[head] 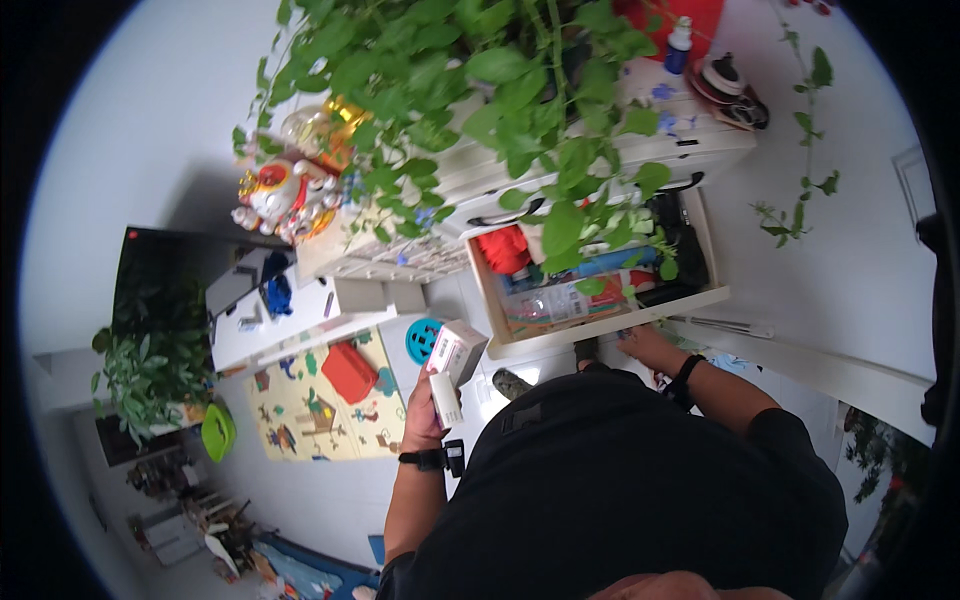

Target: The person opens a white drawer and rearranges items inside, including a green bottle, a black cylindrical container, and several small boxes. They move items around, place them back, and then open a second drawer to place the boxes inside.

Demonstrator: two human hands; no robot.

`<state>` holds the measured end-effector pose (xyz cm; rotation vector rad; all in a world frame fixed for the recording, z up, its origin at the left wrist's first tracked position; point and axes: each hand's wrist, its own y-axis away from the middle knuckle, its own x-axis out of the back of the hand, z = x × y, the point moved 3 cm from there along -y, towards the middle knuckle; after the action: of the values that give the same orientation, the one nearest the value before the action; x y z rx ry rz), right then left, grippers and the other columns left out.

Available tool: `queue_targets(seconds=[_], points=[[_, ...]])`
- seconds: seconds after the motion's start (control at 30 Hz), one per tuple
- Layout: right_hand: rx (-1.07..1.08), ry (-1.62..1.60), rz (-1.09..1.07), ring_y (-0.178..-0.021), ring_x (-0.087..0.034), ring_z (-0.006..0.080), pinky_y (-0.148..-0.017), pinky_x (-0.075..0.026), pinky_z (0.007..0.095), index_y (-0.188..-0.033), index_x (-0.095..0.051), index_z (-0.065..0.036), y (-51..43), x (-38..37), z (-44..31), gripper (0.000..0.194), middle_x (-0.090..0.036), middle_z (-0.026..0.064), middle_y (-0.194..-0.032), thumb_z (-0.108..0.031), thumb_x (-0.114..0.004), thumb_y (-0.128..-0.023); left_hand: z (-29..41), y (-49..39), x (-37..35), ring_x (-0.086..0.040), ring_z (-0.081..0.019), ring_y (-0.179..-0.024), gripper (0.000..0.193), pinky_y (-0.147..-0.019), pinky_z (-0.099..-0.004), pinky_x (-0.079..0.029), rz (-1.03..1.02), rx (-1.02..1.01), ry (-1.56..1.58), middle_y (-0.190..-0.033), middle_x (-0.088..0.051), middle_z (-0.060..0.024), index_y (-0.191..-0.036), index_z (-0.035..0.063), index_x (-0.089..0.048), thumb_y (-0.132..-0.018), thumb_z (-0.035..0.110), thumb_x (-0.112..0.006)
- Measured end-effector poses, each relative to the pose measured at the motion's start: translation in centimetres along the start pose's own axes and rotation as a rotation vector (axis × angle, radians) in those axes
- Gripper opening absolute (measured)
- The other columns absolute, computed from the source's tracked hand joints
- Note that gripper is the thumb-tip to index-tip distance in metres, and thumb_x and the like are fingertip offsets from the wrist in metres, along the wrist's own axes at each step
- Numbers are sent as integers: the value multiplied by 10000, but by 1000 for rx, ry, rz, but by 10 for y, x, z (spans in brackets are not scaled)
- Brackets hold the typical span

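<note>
My left hand (424, 409) holds two white cardboard boxes. The larger box (457, 351) has pink print and a barcode; the smaller box (445, 399) lies against its near side. In front of me an open white drawer (525, 341) juts out of a cabinet. At its front panel is my right hand (646, 348), fingers curled by a small dark part; whether they grip a handle is hidden. Inside the drawer are a red cloth-like bundle (503, 249), a clear plastic package (551, 302), a blue roll-shaped item (615, 260) and black items (679, 232).
A leafy potted plant (499, 67) trails over the cabinet and partly covers the drawer. A lucky-cat figurine (281, 196) stands to its left. On the floor are a teal round object (424, 340), a red box (349, 373) and a patterned play mat (322, 412). A wall (810, 300) bounds the right.
</note>
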<state>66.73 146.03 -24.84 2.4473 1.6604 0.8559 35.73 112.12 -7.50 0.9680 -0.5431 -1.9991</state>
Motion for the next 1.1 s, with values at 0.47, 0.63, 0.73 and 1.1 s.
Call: queue_targets(seconds=[0.47,0.63,0.73,1.1], points=[[-68,1,136,-1112,-601,359,-926,-521,432,-1321,-553,23,10,22,-71,583,-552,217,-1295,-279,-762,-867,7,-9,-8,-586,-156,-640,536,-523,-280,-509,73,78,-48,-1004,-630,-52,-1551,198,-402,-1054,366,-511],[-12,-106,230,-1144,-595,346,-930,-529,413,-1347,-546,-2,-18,40,-95,566,-510,189,-1376,-181,-761,-855,6,-10,-10,-574,-154,-621,529,-515,-282,-500,57,97,-45,-978,-622,-49,-1542,194,-408,-1054,372,-508],[61,-126,249,-1238,-548,371,-1039,-471,440,-1377,-533,-25,-45,54,-113,592,-525,192,-1369,-131,-741,-833,4,-11,-10,-569,-153,-609,514,-510,-283,-495,65,75,-79,-964,-620,-47,-1523,187,-423,-1055,381,-505],[408,162,543,-1137,-529,436,-954,-436,525,-1227,-547,-17,-130,76,-112,466,-558,240,-1209,-169,-739,-830,0,-1,1,-592,-161,-616,527,-508,-289,-517,117,77,-31,-999,-629,-57,-1513,185,-415,-1040,392,-520]])
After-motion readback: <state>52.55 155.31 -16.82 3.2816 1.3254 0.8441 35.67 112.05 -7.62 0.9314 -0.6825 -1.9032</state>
